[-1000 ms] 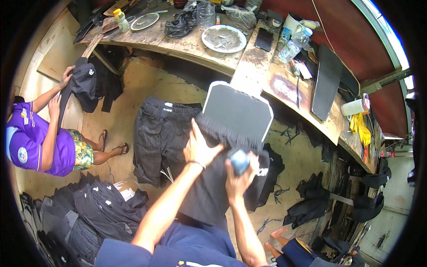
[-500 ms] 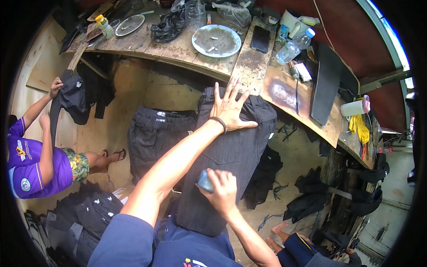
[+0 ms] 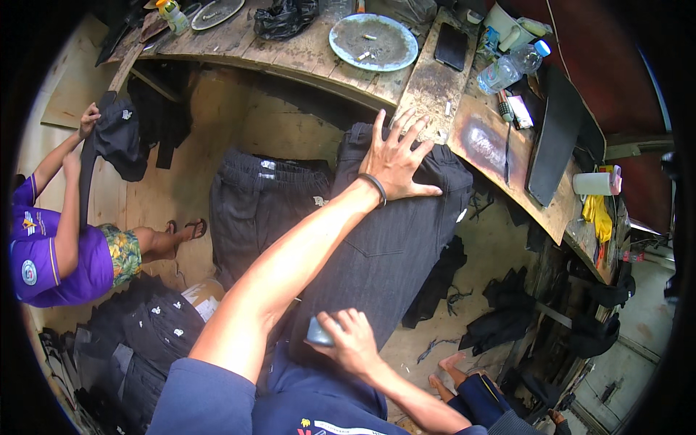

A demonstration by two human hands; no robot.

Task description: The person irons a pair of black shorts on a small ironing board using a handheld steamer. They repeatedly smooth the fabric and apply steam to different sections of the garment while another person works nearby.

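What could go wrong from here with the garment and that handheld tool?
1. The left hand presses flat on only the top end of the dark garment; the lower cloth could bunch or shift under the tool.
2. The right hand grips a small grey tool at the near edge of the garment; it might slip off the cloth.
3. The garment's top lies against the gritty wooden bench, so it may pick up dirt.

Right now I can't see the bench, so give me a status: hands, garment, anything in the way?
Left hand flat on dark grey denim shorts. Right hand gripping small grey block at their lower edge. Wooden workbench just beyond, not blocking.
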